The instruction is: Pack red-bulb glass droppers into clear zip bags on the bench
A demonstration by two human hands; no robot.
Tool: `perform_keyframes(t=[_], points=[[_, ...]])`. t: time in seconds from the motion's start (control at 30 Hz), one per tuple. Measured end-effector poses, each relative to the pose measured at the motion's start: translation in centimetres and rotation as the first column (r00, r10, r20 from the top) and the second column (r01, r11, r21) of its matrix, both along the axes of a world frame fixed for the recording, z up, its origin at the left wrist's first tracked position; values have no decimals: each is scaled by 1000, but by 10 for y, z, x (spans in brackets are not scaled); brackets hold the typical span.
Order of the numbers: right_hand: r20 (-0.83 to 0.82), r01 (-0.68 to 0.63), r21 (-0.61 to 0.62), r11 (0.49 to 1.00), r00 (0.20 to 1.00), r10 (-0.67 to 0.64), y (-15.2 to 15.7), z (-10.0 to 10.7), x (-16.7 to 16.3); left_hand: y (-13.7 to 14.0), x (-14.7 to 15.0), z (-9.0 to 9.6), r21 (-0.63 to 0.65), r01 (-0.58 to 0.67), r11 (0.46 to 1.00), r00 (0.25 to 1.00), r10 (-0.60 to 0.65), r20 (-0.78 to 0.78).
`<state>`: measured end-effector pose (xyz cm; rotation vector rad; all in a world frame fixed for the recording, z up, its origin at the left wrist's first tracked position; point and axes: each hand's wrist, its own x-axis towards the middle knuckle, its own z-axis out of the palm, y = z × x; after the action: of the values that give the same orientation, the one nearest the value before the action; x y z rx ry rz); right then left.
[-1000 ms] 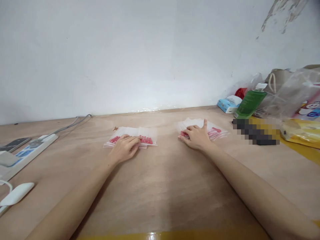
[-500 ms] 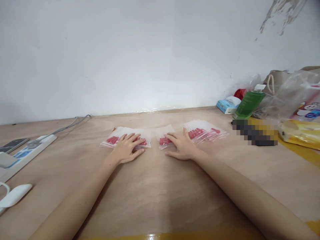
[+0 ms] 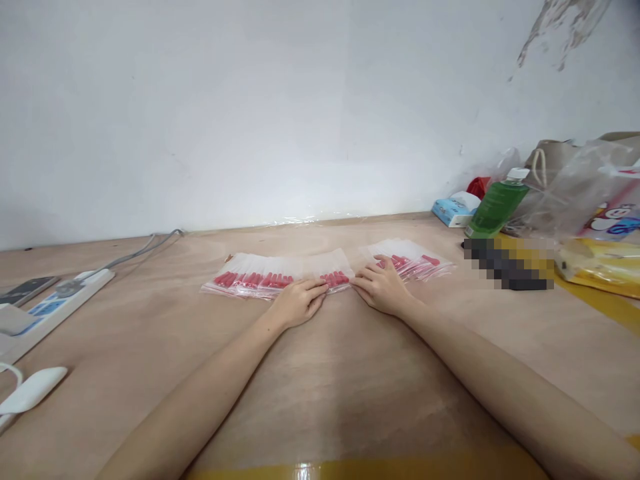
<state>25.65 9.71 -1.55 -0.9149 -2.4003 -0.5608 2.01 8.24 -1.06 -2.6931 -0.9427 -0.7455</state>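
A small clear zip bag [image 3: 334,265] with several red pieces inside lies in the middle of the table. My left hand [image 3: 299,303] has its fingers pressed together at the bag's lower left corner. At the lower right corner, my right hand [image 3: 383,288] pinches the edge, its thumb partly hidden. To the left is a fanned row of similar bags [image 3: 250,273], the red contents along their near ends. Another overlapping pile of bags [image 3: 413,257] lies just beyond my right hand, which covers part of it.
On the left are a white power strip [image 3: 60,303] with a grey cable, a phone [image 3: 27,291] and a white plug-like object [image 3: 37,390]. A tissue pack [image 3: 453,210], a green bottle [image 3: 497,203], a blurred dark object [image 3: 510,267] and plastic bags [image 3: 575,193] stand right. The wall [image 3: 250,120] closes the back.
My left hand has moved right, off the left row of bags, to the middle bag. My right hand has shifted slightly right, uncovering the middle bag's red pieces; the fingers of both hands have drawn together.
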Motion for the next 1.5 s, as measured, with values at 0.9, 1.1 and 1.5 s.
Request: perform_keyframes(t=[0.9,1.1,1.5], points=[[-66,-32,111,993,997,39,-4,0,7,-1,-13,-7,382,8,924,997,-37,69],[-80,-25,135,991,996,36,-5,2,5,-2,-10,-4,373,0,928,999,-17,42],[-134,-60,116,991,988,76,-13,1,-40,-1,-9,-7,302,-3,953,1000,1,9]])
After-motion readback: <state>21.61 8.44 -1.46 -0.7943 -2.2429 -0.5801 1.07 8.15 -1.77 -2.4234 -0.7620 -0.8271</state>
